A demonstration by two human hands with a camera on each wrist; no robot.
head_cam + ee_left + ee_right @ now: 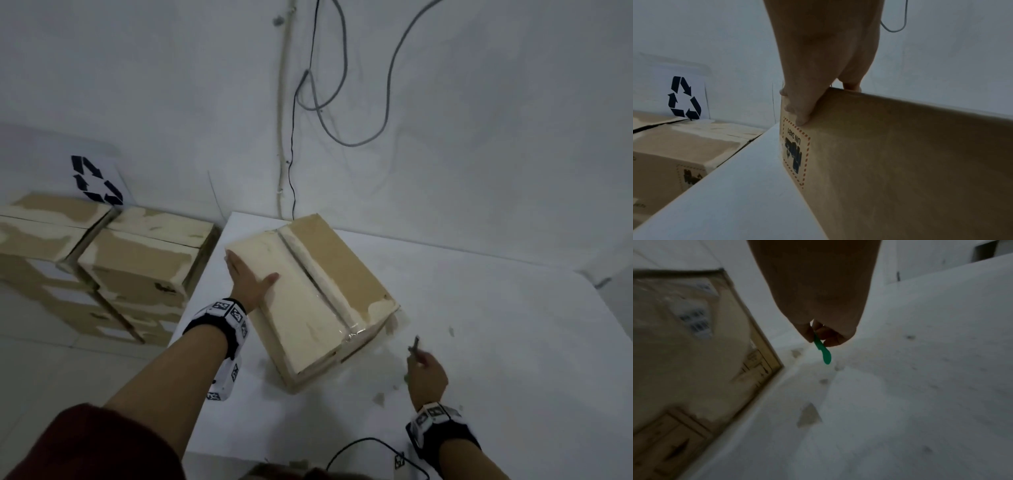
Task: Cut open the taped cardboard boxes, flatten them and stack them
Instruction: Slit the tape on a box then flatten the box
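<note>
A taped cardboard box (308,291) stands skewed on the white table (496,325), with a clear tape seam (320,284) running along its top. My left hand (248,275) grips the box's upper left edge, thumb on top. In the left wrist view its fingers (797,112) curl over the edge and down the side of the box (900,162), above a printed label. My right hand (426,371) hovers to the right of the box's near corner and pinches a small cutter (415,344). The cutter's green handle (823,352) hangs below the fingers, beside the box (684,353).
Several taped boxes (137,260) are stacked left of the table, below a recycling sign (96,180) on the wall. Cables (308,102) hang down the wall behind. Torn scraps (378,399) lie on the table near my right hand. A black cable (359,445) loops at the front edge.
</note>
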